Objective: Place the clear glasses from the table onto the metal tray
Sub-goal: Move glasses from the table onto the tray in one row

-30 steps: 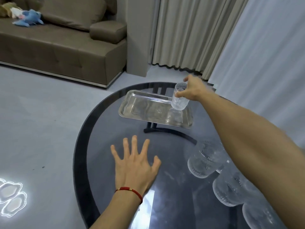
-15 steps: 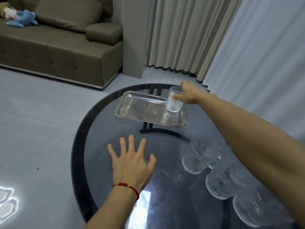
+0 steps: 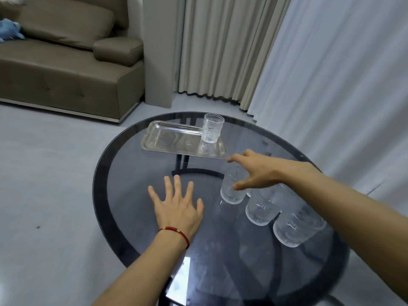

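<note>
One clear ribbed glass (image 3: 211, 129) stands upright at the right end of the metal tray (image 3: 170, 140), at the far side of the round glass table (image 3: 132, 195). Three more clear glasses stand in a row on the table's right half: the farthest one (image 3: 231, 191), the middle one (image 3: 261, 209) and the nearest one (image 3: 295, 228). My right hand (image 3: 258, 171) hovers open over the farthest of these, thumb and fingers spread on either side of it, holding nothing. Flat on the table, left of the row, lies my left hand (image 3: 176, 206) with fingers spread.
The table has a dark rim and a black frame beneath the glass top. A brown sofa (image 3: 66, 62) stands at the back left with a blue plush toy (image 3: 8, 29) on it. Curtains (image 3: 287, 62) hang behind and to the right of the table.
My right hand has let go of the glass on the tray and pulled back toward me, over the farthest glass of the row. My left hand has stayed flat on the table.
</note>
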Demonstrator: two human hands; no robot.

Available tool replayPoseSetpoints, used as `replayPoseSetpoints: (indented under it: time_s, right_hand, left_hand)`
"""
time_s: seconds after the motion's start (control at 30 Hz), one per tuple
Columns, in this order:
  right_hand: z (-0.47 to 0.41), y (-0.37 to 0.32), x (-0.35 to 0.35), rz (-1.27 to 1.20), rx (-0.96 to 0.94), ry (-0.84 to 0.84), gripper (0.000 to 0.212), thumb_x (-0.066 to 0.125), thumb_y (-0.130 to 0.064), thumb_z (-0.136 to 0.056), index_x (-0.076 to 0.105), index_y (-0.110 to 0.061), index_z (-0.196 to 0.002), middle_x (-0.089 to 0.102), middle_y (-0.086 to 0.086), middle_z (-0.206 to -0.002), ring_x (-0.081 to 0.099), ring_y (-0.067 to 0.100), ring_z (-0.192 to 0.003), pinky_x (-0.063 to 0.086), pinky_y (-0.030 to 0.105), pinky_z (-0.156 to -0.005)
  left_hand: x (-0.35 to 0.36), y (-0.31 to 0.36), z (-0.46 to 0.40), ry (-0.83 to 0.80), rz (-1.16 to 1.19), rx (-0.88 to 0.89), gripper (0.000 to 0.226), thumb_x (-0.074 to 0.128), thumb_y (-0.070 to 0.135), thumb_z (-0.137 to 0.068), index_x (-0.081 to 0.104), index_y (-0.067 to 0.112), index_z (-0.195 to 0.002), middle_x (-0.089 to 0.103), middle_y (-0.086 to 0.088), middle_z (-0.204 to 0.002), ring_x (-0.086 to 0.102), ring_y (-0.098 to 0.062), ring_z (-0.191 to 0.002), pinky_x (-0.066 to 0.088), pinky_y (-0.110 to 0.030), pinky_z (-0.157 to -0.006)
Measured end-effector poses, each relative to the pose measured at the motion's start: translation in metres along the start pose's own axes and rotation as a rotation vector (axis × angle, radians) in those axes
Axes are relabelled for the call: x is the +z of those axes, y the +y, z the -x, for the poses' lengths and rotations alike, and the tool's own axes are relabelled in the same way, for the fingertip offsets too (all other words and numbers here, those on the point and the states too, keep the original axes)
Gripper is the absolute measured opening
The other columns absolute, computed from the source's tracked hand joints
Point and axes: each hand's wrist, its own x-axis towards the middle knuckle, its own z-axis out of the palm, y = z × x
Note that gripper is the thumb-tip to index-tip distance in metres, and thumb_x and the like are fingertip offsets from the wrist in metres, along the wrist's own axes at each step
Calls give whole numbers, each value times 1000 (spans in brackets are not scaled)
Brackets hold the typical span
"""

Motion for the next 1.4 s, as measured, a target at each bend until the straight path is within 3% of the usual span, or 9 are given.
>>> replayPoseSetpoints:
  time_s: [0.1, 0.27, 0.4, 0.57, 0.73, 0.87, 1.03, 1.17, 1.4]
  right_hand:
    - [-4, -2, 4, -28, 22, 59, 82, 73, -49, -84, 31, -32, -152, 43, 8, -143, 53, 30, -129, 45, 48, -108]
    - [-9, -4, 6, -84, 19, 118, 80, 77, -45, -77, 41, -29, -147, 48, 7, -138, 55, 28, -125, 47, 46, -106]
    - [-19, -2, 1, -138, -6, 157, 81, 82, -45, -72, 48, -24, -143, 59, 5, -126, 58, 21, -108, 50, 35, -95]
    - [-55, -6, -29, -226, -46, 323, 77, 80, -47, -70, 56, -18, -137, 63, 2, -126, 58, 14, -105, 46, 27, -85]
    - [-113, -24, -52, -316, -27, 461, 83, 82, -44, -71, 55, -11, -142, 61, 11, -139, 60, 24, -117, 51, 37, -95]
    - [-161, -47, -63, -396, 8, 557, 81, 80, -39, -73, 52, -9, -143, 58, 11, -144, 57, 30, -128, 50, 41, -103]
    - [-209, -64, -70, -327, 37, 549, 63, 76, -35, -76, 53, -7, -128, 62, 18, -123, 58, 37, -111, 52, 52, -95]
    - [-237, -66, -67, -164, 56, 525, 58, 73, -38, -80, 52, -11, -126, 64, 13, -112, 60, 37, -101, 51, 49, -92]
    - [-267, -53, -60, -138, 75, 487, 57, 65, -47, -88, 49, -13, -131, 65, 15, -117, 58, 39, -108, 46, 51, -96]
  left_hand:
    - [1, -5, 4, 11, 37, 3, 66, 12, 59, -96, 8, 35, -158, 0, -5, -170, -5, -31, -155, 1, -73, -115]
    - [3, -19, 3, 52, 78, 4, 67, 14, 60, -95, 9, 36, -157, 4, -5, -170, -1, -30, -156, 3, -73, -115]
    - [10, -21, 5, 54, 95, 6, 70, 12, 60, -92, 10, 35, -157, 11, -7, -169, 6, -33, -155, 5, -74, -114]
    - [12, -20, 0, 86, 105, 6, 71, 16, 61, -88, 23, 33, -153, 23, -8, -165, 16, -36, -151, 7, -74, -111]
    - [9, -24, -6, 107, 99, 18, 69, 19, 62, -86, 34, 31, -146, 36, -7, -157, 29, -36, -144, 15, -73, -106]
    - [10, -24, -6, 99, 109, 22, 68, 18, 63, -88, 30, 31, -148, 32, -7, -160, 25, -37, -146, 11, -74, -108]
    - [11, -24, -5, 100, 136, 18, 66, 21, 62, -89, 31, 33, -148, 32, -8, -161, 25, -38, -148, 10, -75, -109]
    - [11, -23, -6, 108, 142, 17, 66, 23, 61, -89, 32, 33, -148, 32, -8, -161, 26, -38, -148, 9, -75, -109]
    - [10, -21, -7, 114, 144, 7, 64, 28, 59, -89, 36, 33, -147, 36, -9, -160, 28, -40, -147, 12, -76, -109]
